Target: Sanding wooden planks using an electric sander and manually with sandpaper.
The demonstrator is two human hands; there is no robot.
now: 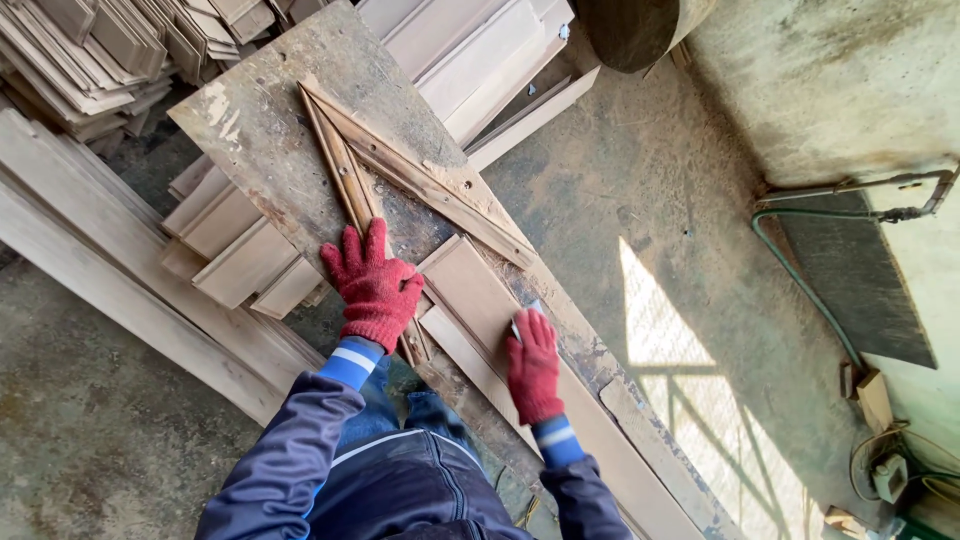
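Note:
Both my hands wear red knit gloves. My left hand (372, 283) lies flat, fingers spread, on a worn wooden work board (262, 130), pressing beside a V-shaped wooden guide (400, 175) fixed to it. My right hand (532, 362) is closed around a small grey pad or block (527, 313), pressed on a pale moulded wood strip (468, 290) that lies along the board with its end against the guide.
Stacks of pale wood mouldings lie at the top left (90, 45), top centre (480, 50) and under the board at the left (240, 250). Long planks (110, 280) lean at the left. A green hose (800, 280) and pipe run along the wall at the right.

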